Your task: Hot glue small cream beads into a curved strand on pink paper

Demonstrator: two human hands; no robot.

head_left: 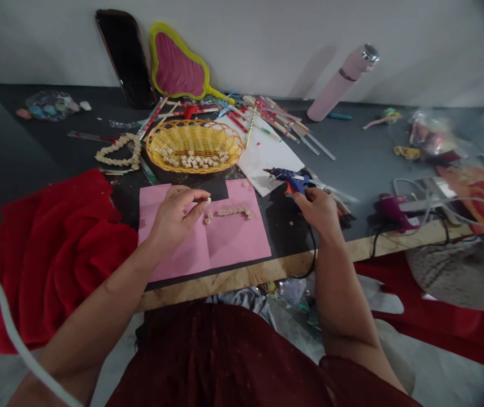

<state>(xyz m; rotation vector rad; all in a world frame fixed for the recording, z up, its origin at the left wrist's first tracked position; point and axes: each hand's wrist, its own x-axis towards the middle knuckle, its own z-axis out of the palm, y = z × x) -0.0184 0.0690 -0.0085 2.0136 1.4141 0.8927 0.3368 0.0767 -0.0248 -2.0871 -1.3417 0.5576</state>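
Between thumb and forefinger, my left hand (178, 213) pinches a small cream piece (208, 200) above a pink sheet (242, 243). On that sheet, just right of the fingertips, lies a curved row of cream pieces (231, 212). My right hand (317, 209) is closed on the blue glue gun (290, 177), whose nozzle points left over a white sheet. Behind the pink sheet, a yellow woven basket (194, 135) holds several more cream pieces. A heart-shaped outline of similar pieces (117, 151) rests left of the basket.
Red cloth (55, 249) covers the table's left front. A phone (125, 56), a yellow-edged hand fan (180, 65) and a pink bottle (339, 87) stand at the wall. Thin sticks (271, 118) lie behind the basket. A purple device (394, 212) with cables sits right.
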